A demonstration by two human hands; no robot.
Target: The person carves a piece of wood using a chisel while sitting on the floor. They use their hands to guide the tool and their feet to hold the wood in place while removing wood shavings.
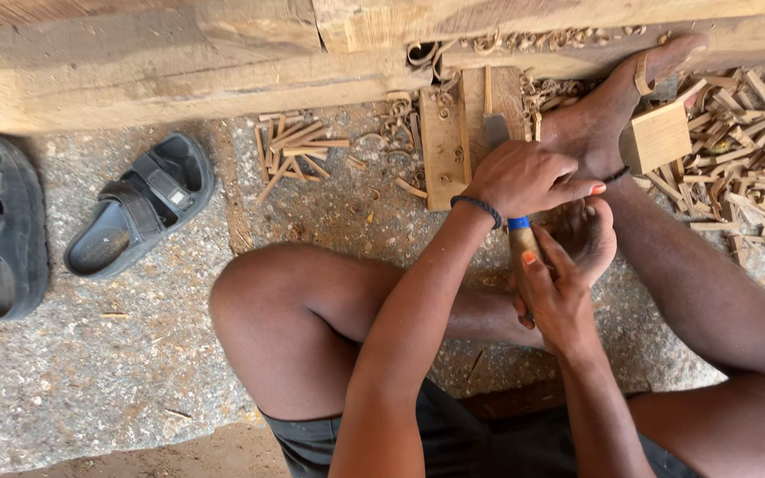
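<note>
A person is sitting on a rough, speckled stone floor beside a weathered timber beam (161,71), working a chisel (499,133).

Left hand (524,177) is closing around the blade's neck, right hand (560,296) gripping the blue-banded wooden handle (521,239); curly shavings (400,115), splintered sticks (745,150) and black sandals (139,212) are lying around.
</note>
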